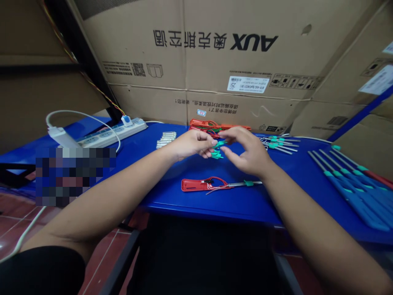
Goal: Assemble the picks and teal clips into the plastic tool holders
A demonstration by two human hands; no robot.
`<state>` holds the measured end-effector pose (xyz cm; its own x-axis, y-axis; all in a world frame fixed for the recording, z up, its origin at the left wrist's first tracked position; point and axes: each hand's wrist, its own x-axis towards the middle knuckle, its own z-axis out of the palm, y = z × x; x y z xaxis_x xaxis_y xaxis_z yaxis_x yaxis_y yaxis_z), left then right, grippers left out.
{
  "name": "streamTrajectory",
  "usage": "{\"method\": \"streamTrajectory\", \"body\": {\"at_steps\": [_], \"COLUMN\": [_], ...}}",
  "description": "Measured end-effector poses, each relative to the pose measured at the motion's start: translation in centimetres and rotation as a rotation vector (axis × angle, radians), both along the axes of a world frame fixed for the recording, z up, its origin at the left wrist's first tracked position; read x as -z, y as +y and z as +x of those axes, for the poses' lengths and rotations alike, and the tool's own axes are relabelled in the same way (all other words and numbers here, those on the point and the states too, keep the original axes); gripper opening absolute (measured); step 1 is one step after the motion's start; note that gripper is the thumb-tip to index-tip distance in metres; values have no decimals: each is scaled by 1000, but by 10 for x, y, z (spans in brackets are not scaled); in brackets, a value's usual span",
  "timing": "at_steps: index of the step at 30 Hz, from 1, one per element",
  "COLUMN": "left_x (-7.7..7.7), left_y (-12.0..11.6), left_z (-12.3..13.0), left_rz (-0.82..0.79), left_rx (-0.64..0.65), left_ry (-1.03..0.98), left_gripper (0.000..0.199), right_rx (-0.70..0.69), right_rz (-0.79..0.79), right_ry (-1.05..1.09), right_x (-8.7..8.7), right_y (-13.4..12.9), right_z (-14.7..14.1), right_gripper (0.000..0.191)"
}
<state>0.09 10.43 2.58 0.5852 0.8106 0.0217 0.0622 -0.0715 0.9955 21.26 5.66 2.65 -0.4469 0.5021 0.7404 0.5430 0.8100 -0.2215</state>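
Note:
My left hand (198, 144) pinches a small green plastic piece (220, 144) between thumb and fingers above the blue table. Facing it, my right hand (247, 150) is curved with thumb and forefinger apart, close to the right end of that piece; contact cannot be made out. More green pieces (216, 155) lie just below the fingertips. Nearer to me, an opened red handle shell (193, 185) with wires inside lies on the table. A metal rod with a green collar (248, 183) extends from it toward my right forearm.
Behind the hands lie orange and red handle shells (204, 124). Left of them are metal parts (166, 139); to the right, rods with green collars (281, 143). Several blue-handled tools (359, 196) lie far right. A power strip (115, 133) stands left, before a cardboard wall (196, 73).

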Motion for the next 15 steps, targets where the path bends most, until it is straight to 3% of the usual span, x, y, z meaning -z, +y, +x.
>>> {"method": "streamTrajectory", "body": {"at_steps": [3, 6, 10, 15], "left_x": [1, 7, 12, 2], "left_y": [-1, -2, -3, -3], "left_z": [2, 7, 11, 1], "left_rz": [-91, -66, 50, 334], "left_rx": [-126, -156, -91, 110], "left_ry": [-105, -144, -97, 98], "left_gripper": [16, 14, 19, 19], "right_rx": [153, 223, 229, 139], "right_rz": [-203, -363, -233, -53], "right_ry": [219, 261, 162, -14], "right_x": [4, 8, 11, 13], "right_y": [1, 2, 2, 3], "right_z": [-4, -9, -14, -11], "right_gripper": [21, 27, 19, 25]}}
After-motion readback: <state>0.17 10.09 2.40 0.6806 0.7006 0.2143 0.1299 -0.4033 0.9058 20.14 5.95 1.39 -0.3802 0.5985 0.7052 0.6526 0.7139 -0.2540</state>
